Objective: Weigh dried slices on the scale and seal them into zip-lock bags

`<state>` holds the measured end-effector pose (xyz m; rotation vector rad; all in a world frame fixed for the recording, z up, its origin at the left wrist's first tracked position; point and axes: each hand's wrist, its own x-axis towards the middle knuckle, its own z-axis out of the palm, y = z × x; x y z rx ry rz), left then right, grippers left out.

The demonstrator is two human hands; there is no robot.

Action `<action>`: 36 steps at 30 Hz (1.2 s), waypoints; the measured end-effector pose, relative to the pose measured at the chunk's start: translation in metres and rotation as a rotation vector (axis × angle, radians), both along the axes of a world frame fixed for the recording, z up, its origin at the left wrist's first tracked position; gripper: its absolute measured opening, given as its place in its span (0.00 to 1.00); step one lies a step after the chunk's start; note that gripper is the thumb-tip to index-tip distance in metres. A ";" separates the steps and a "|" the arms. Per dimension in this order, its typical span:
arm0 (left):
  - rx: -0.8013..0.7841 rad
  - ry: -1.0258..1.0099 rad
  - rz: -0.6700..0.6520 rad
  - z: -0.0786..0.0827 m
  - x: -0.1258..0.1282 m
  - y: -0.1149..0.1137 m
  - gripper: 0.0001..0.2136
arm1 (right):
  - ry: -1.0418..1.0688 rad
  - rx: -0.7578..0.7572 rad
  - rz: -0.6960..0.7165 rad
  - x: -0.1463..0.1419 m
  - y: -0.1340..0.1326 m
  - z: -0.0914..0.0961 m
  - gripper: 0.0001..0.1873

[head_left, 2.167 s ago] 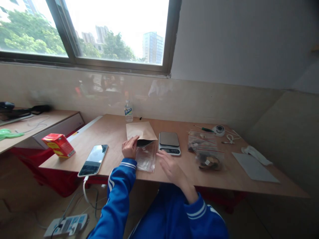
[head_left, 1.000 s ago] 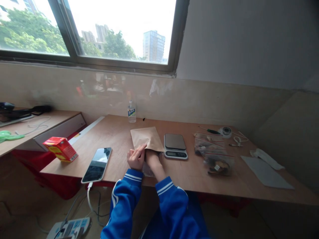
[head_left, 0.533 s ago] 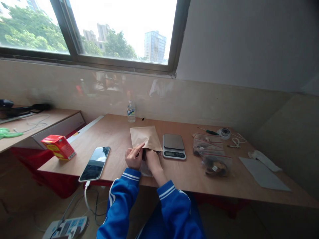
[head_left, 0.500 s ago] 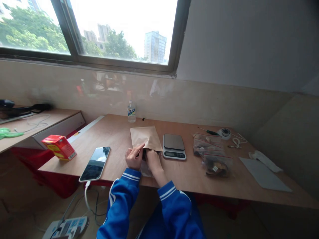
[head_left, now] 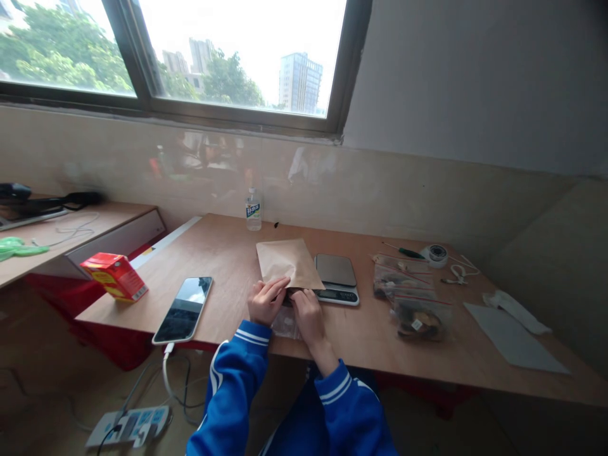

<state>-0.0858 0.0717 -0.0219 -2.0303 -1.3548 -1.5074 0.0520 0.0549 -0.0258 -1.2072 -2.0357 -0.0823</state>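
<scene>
Holding the kraft-paper pouch (head_left: 285, 258) mid-frame, my left hand (head_left: 266, 302) is probably steadying it; my right hand (head_left: 308, 311) is hiding its grip, indiscernible.

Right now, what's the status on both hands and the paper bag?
Left hand at near edge of paper bag; right hand at its opening, grip hidden. Bag's right corner overlaps scale in view. Clear plastic bag by wrists.

Hands (head_left: 266, 303) (head_left: 308, 313) side by side; right fingers (head_left: 301, 296) curled; arms (head_left: 232, 386) angled inward.
</scene>
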 end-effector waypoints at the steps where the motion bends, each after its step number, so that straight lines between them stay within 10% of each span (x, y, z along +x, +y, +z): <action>1: -0.002 0.002 -0.007 0.000 0.000 0.000 0.10 | 0.022 0.018 0.008 0.003 -0.001 0.001 0.18; 15: -0.020 -0.007 0.051 -0.004 0.001 0.003 0.11 | 0.447 -0.065 0.203 0.032 -0.006 -0.004 0.10; 28: -0.016 -0.060 0.128 -0.005 0.000 0.005 0.11 | 0.412 -0.033 0.212 0.065 -0.028 0.007 0.10; 36: -0.013 -0.056 0.128 -0.003 0.001 0.004 0.10 | 0.365 -0.054 -0.109 0.104 0.052 0.031 0.07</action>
